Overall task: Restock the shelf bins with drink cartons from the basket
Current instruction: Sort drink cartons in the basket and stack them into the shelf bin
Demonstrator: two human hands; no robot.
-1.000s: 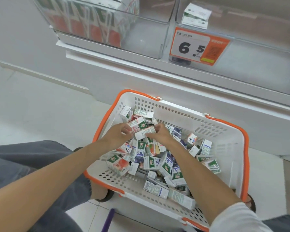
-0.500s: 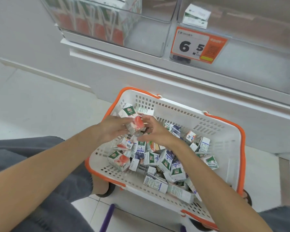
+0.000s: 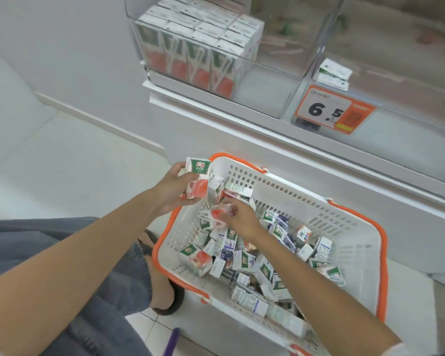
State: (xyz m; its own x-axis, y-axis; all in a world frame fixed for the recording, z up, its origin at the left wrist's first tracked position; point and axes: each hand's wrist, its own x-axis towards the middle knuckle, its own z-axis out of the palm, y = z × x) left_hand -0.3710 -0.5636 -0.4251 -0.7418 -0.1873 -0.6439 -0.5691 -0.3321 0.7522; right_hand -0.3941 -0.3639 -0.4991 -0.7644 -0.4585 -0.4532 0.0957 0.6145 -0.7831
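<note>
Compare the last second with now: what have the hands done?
The left hand lifted a red-and-green carton to the left rim of the basket; the right hand took hold of another red carton inside. The basket and shelf bins stayed put.

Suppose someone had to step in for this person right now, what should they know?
Left hand grips a peach carton over the rim of the basket.
Right hand pinches a second carton just inside the basket.
Done: the left bin holds rows of peach cartons, with room on its right side.
To do: the right bin holds one carton; many loose cartons lie in the basket.
</note>
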